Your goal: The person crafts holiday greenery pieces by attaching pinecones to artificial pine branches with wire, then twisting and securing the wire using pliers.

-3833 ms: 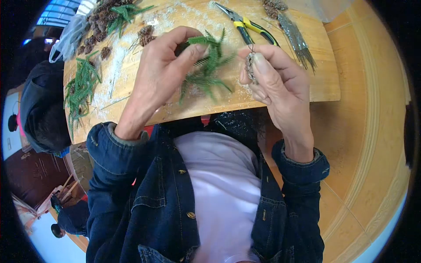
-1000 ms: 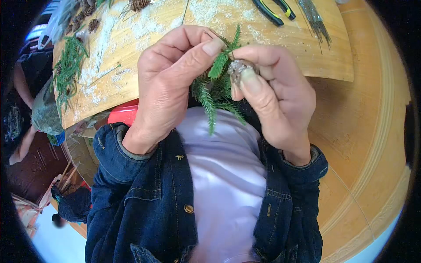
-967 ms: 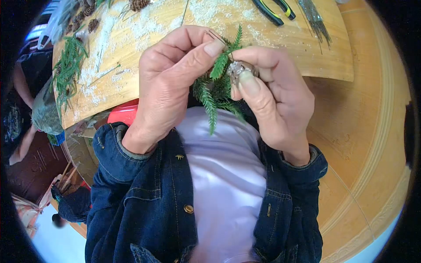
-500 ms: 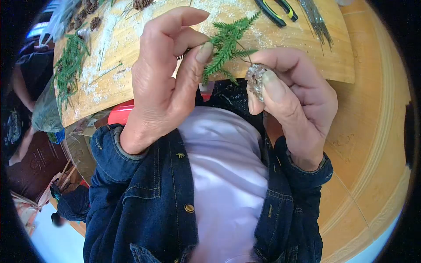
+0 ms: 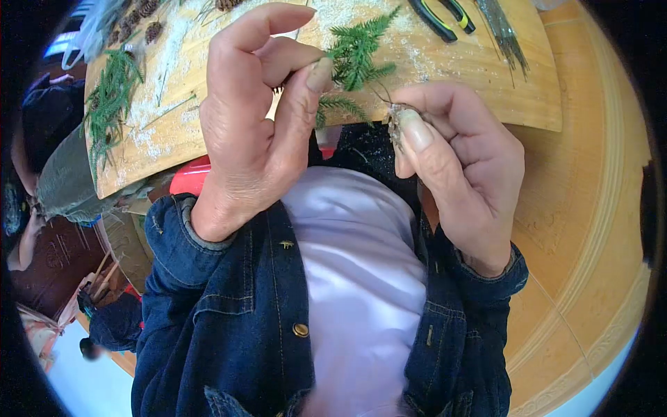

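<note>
A green artificial pine sprig [image 5: 358, 55] is pinched between the thumb and forefinger of my left hand [image 5: 267, 115], close to the table's front edge. Across from it, my right hand [image 5: 458, 149] grips a small pinecone [image 5: 394, 125] dusted with white; thumb and fingers cover most of it. A thin brown wire [image 5: 380, 92] runs between the pinecone and the sprig. Both hands are raised in front of my chest, a little apart from each other.
The wooden table [image 5: 479, 83] carries scattered white flakes. Pliers [image 5: 445, 17] and a bundle of wires [image 5: 504, 35] lie at the back right. Pine sprigs [image 5: 114, 97] and several pinecones [image 5: 149, 8] are at the left, where another person's arm [image 5: 28, 233] shows.
Both hands have shifted slightly left. My right hand has turned, so the pinecone is more covered by the thumb, and the sprig has tilted. The person at the left has moved.
</note>
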The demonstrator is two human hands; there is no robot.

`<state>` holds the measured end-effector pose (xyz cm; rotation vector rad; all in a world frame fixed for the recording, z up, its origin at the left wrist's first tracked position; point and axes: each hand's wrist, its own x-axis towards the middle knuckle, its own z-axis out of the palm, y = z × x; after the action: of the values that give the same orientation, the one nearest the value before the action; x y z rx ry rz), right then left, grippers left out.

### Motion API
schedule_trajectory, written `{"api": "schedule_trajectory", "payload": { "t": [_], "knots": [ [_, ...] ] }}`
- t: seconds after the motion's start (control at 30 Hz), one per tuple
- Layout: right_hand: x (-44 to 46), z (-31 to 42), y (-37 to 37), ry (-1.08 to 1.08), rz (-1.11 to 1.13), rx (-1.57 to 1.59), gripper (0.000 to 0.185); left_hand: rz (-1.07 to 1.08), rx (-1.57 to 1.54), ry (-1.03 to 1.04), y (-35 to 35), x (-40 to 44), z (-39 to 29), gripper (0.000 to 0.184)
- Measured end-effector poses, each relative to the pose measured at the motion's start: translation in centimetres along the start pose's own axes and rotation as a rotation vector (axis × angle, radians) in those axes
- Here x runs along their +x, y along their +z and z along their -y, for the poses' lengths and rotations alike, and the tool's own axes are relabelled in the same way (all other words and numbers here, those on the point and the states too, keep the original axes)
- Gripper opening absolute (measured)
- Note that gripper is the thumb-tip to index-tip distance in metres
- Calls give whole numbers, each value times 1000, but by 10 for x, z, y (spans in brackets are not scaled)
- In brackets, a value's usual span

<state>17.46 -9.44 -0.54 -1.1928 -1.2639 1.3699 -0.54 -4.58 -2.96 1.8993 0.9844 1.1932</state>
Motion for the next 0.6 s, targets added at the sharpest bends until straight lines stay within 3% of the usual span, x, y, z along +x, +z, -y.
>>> {"api": "schedule_trajectory", "payload": {
  "t": [0.6],
  "knots": [
    [15,-19,9,-71,40,218,26,-12,52,77,9,-5,2,49]
  ]
}}
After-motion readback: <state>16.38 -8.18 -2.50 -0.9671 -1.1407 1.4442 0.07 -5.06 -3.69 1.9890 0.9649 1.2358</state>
